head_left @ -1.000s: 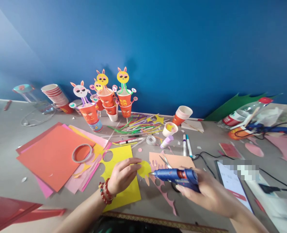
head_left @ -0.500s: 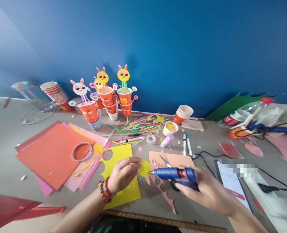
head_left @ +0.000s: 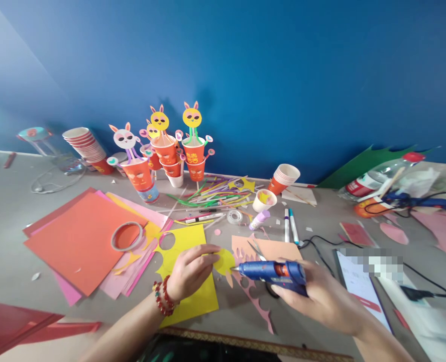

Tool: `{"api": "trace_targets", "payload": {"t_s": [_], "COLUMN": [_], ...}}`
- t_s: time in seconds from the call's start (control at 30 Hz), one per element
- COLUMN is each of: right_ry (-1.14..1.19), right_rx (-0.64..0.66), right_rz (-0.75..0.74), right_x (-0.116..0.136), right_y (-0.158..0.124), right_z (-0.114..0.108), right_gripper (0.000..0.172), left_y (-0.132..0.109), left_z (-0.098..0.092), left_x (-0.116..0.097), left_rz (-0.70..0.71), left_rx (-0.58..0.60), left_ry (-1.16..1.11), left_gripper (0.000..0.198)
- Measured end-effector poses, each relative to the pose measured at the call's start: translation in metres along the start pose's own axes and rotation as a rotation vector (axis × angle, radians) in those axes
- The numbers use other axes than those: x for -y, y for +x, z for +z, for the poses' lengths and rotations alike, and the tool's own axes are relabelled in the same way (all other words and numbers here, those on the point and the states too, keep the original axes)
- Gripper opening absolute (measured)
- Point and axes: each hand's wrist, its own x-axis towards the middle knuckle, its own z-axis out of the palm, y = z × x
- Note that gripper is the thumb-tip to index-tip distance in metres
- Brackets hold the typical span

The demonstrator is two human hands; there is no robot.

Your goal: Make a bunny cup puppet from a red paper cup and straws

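I have the left hand [head_left: 193,271] pinching the yellow circle [head_left: 225,261], just below the frame's middle. The right hand [head_left: 323,299] holds the blue glue gun [head_left: 260,271], tip near the circle. Looks like gluing; next needs one careful dab.

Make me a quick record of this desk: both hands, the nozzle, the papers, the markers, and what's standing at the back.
Left hand: pinching a yellow paper circle
Right hand: gripping a blue glue gun
Nozzle: by the circle's right edge; contact unclear
Yellow sheet: partly under the left hand, round pieces cut out
Coloured paper stack: left side, tape roll on top
Markers: two, beyond the glue gun
Back: red cups with rabbit-faced figures
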Motion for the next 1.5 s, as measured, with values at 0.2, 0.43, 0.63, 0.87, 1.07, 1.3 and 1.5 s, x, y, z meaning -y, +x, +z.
{"api": "trace_targets", "payload": {"t_s": [0.2, 0.43, 0.63, 0.87, 1.07, 1.3, 1.5], "right_ry": [-0.005, -0.032, -0.022, -0.034, -0.022, -0.043, -0.016], "right_rx": [-0.002, -0.025, -0.025, -0.013, -0.018, -0.03, -0.049], "right_rz": [-0.002, -0.017, -0.008, -0.005, -0.004, 0.011, 0.0], "right_x": [0.0017, 0.0029, 0.0027, 0.003, 0.0032, 0.0016, 0.0048], "right_y": [-0.0016, -0.003, -0.0044, -0.0038, -0.0013, -0.0019, -0.0039], "right_z": [-0.0003, -0.0011, -0.0003, -0.0009, -0.0007, -0.0005, -0.0029], "right_gripper": [0.011, 0.009, 0.01, 0.011, 0.01, 0.011, 0.013], "left_y": [-0.0003, 0.001, 0.0006, -0.002, 0.0009, 0.001, 0.0003], "left_z": [-0.0002, 0.0002, 0.0, 0.0012, -0.0002, -0.0004, 0.0], "left_x": [-0.0005, -0.0006, -0.0006, 0.0018, -0.0006, -0.0007, -0.0002], "left_rz": [0.0, 0.0, 0.004, -0.002, 0.006, 0.015, 0.015], "left_rx": [-0.002, -0.011, -0.007, 0.0, -0.005, -0.013, -0.013], "left_ry": [0.004, 0.012, 0.012, 0.009, 0.019, 0.028, 0.03], "left_gripper": [0.028, 0.027, 0.027, 0.028, 0.026, 0.026, 0.027]}}
